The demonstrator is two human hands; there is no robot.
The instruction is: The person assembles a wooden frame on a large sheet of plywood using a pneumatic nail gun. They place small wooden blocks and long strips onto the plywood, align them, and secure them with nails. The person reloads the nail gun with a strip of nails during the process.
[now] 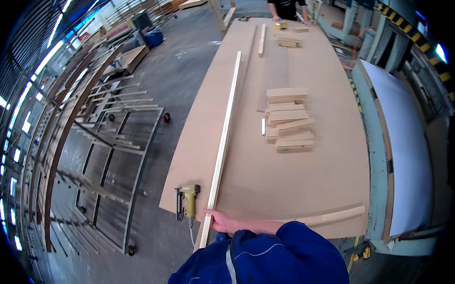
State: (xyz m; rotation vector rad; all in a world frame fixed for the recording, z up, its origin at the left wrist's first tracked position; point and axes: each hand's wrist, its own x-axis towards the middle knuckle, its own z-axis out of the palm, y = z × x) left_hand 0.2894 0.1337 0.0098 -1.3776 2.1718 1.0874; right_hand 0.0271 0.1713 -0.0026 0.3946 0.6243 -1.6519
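Note:
My right hand [218,221] is closed round the near end of a long, pale wooden strip [227,124]. The strip runs away from me along the left part of a large brown board [286,186]. Just left of this hand, a yellow-green pneumatic staple gun [188,200] rests at the board's near left corner, its hose hanging down. My left hand does not show; only blue sleeve and jacket fill the lower edge. Short wooden blocks [290,121] are piled on the board ahead of me.
A curved-looking wooden strip [330,215] lies along the near right edge. Across the board stands a person in black [286,6], hands at the far edge by a small yellow object [280,25]. A metal rack [135,189] stands left, a pale green machine frame [374,162] right.

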